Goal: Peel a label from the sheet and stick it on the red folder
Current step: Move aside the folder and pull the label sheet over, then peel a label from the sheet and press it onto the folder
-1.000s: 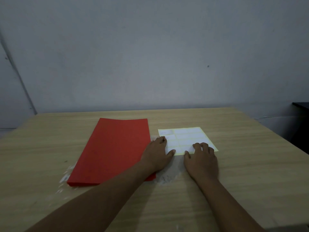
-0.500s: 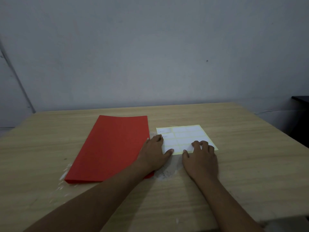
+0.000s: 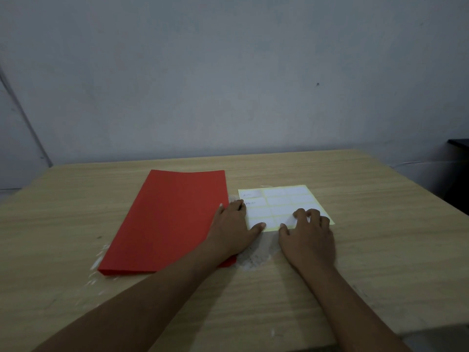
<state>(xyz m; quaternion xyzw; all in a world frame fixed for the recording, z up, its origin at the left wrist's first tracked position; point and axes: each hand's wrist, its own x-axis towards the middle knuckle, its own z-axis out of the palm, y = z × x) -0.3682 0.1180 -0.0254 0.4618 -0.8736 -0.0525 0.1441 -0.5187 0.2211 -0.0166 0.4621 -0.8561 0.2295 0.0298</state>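
Barely any change: our left hand (image 3: 232, 224) still pins the label sheet (image 3: 279, 201), grip released; right hand (image 3: 308, 237) fingertips still picking, no label lifted beside red folder (image 3: 172, 217).

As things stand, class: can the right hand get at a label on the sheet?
Probably yes. The right hand already rests its fingers on the sheet's near edge, nothing covers the labels there, and the left hand holds the sheet's left side.

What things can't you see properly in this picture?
- Head view: writing on two labels of the label sheet, too small and faint.
- Whether a label is lifted: right hand fingers cover that spot.
- Red folder near corner: left hand and forearm cover it.
- Dark object: cut off by the right edge.
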